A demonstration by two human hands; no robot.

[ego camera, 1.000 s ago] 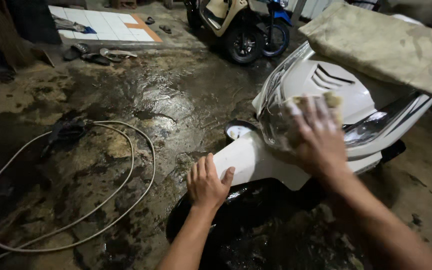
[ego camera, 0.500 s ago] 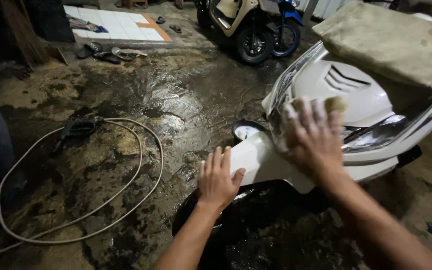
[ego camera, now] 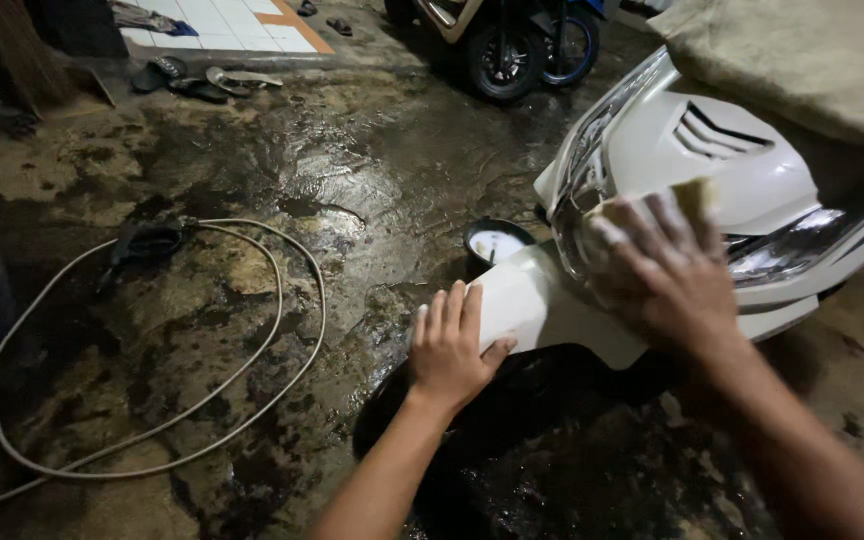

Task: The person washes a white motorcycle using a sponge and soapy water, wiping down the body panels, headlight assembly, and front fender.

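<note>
White glossy plastic bodywork of a scooter [ego camera: 712, 150] fills the upper right corner of the wet concrete floor [ego camera: 352, 200]. The right hand [ego camera: 667, 270] presses a pale yellow sponge [ego camera: 692, 195] flat against the scooter's headlight lens [ego camera: 592, 190], fingers spread over it and soapy; only the sponge's upper edge shows past the fingertips. The left hand [ego camera: 449, 345] lies open, palm down, on the near edge of the white front mudguard [ego camera: 542, 305], gripping nothing, only bracing. A small dark round bowl with pale liquid [ego camera: 497, 243] stands on the floor just beside the mudguard's far side. A beige cloth [ego camera: 792, 60] drapes the scooter's upper part. A grey hose with a dark nozzle [ego camera: 152, 240] loops across the floor's left half, well apart from both hands.

Step in hand, as judged: soaping the front fairing, at the headlight. The next move would call for steady pressure across the curved lens while the braced hand holds the front from turning.

Against the frame half a second earlier: the right hand sits at much the same spot on the lens, the left has kept its place on the mudguard; the view has shifted slightly, so the parked motorcycle [ego camera: 512, 40] at the floor's far edge shows less
</note>
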